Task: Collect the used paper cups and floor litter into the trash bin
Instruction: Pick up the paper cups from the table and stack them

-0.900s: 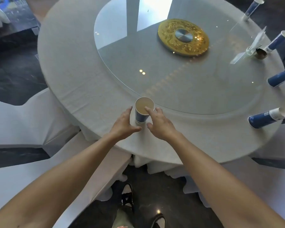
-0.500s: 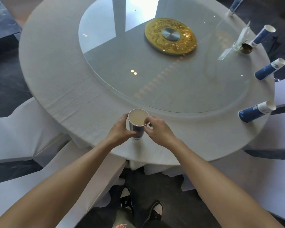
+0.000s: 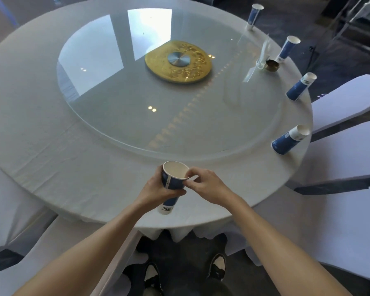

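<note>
White cloth covers the round table (image 3: 51,146), and near its front edge the left hand (image 3: 156,189) wraps closed around a blue paper cup (image 3: 173,180) (mouth up, tilted slightly). The right hand (image 3: 207,184) pinches the cup's rim between thumb and fingertips, other fingers curled.

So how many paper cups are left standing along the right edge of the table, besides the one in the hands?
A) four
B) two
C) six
A: four blue paper cups stand along the right edge, apart from the held cup.
</note>
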